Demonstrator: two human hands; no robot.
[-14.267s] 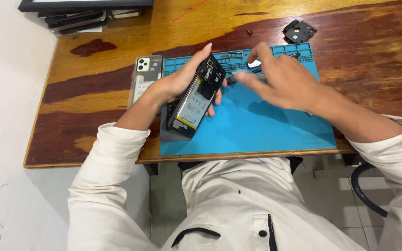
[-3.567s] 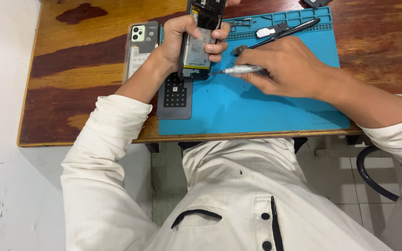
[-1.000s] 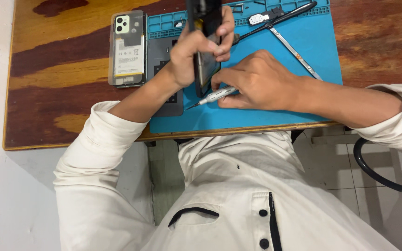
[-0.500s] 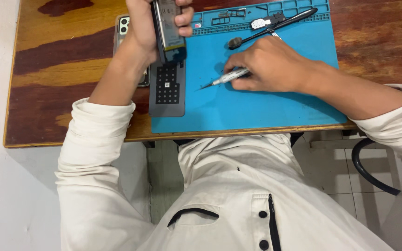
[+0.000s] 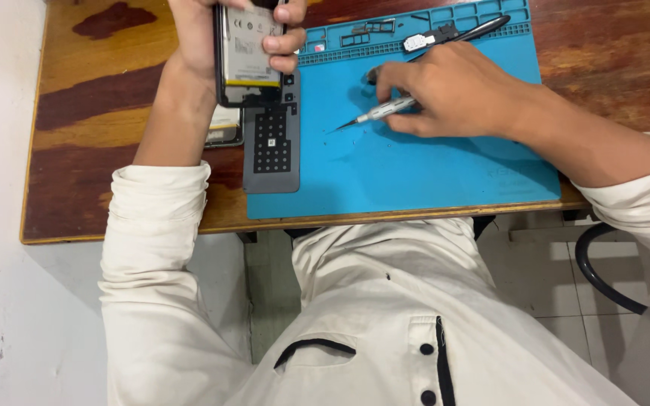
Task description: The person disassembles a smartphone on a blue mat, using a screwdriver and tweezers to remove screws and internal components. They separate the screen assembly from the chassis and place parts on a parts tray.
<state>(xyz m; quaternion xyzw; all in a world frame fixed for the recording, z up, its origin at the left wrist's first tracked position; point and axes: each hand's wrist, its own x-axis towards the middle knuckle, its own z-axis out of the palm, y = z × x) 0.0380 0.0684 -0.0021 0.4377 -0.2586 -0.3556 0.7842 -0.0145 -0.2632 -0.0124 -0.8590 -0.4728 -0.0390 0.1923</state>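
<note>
My left hand [image 5: 212,34] grips an opened smartphone [image 5: 247,53] with its back cover off, battery and inner parts facing up, held above the table's far left part. My right hand [image 5: 453,94] rests on the blue repair mat [image 5: 415,165] and holds a small silver precision screwdriver [image 5: 374,113], its tip pointing left and touching the mat. A second phone [image 5: 223,128] lies on the wood under my left wrist, mostly hidden.
A grey rectangular pad with a dark dotted grid [image 5: 272,150] lies along the mat's left edge. A dark pen-like tool [image 5: 475,28] and small parts sit in the mat's top trays. The wooden table [image 5: 84,173] ends near my white shirt.
My left hand has carried the opened phone to the left and turned its inside toward me. My right hand with the screwdriver has shifted right onto the mat.
</note>
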